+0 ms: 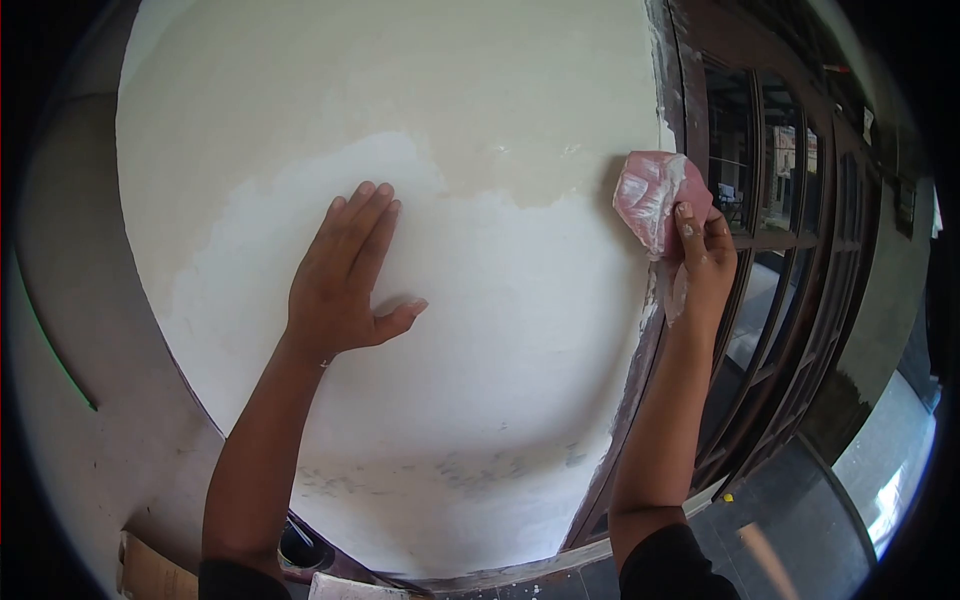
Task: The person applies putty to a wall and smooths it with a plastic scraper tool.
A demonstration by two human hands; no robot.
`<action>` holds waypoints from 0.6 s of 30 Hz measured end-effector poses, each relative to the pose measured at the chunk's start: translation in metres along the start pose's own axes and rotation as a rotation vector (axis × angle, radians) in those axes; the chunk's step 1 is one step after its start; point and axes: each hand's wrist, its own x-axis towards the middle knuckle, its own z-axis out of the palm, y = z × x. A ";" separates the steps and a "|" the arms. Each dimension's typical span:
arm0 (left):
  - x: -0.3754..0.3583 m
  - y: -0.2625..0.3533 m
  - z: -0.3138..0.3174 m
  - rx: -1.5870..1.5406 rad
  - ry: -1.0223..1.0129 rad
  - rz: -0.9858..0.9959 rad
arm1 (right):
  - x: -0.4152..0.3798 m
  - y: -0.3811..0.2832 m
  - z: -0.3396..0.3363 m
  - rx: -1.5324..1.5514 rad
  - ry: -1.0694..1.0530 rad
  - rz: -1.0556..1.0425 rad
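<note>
My left hand point(345, 270) lies flat against the wall point(510, 300), fingers stretched out and thumb apart, holding nothing. Off-white paint or filler covers the lower wall, with a beige upper part and an uneven border between them. In my right hand point(708, 250), by the wall's right edge, is a pink angular sheet-like piece point(655, 200), pinched between thumb and fingers. White material is smeared over its face; its exact kind I cannot make out. White specks mark my right fingers and left wrist.
A dark wooden frame with glass panes point(770, 200) runs along the right. Below stand a dark container point(300, 545) and a cardboard box point(150, 572). Dark floor tiles point(775, 510) show at lower right. Grey smudges point(470, 468) mark the lower wall.
</note>
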 end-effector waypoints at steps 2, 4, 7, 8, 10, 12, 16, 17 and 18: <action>0.001 0.000 0.000 -0.002 0.006 0.002 | -0.002 -0.004 0.018 0.054 0.006 0.025; 0.001 0.000 -0.001 0.007 0.005 0.013 | -0.003 -0.006 0.033 -0.113 -0.101 0.029; 0.002 0.000 -0.002 0.018 0.004 0.022 | 0.004 0.013 0.019 -0.266 -0.038 0.027; 0.002 0.000 -0.001 0.023 0.007 0.020 | 0.006 0.016 0.012 -0.342 0.027 0.035; 0.002 0.000 0.000 0.013 0.019 0.027 | 0.001 0.005 0.005 -0.267 0.145 0.037; 0.001 0.000 0.000 0.009 0.020 0.021 | 0.005 0.006 0.005 -0.028 0.135 -0.041; 0.002 0.000 -0.002 0.009 0.021 0.029 | -0.002 0.002 0.037 -0.122 -0.048 -0.026; 0.003 0.001 -0.002 0.003 0.024 0.031 | -0.002 0.004 0.039 -0.241 -0.027 -0.040; 0.004 0.002 -0.003 0.022 0.035 0.036 | -0.002 0.005 0.039 -0.360 -0.005 -0.055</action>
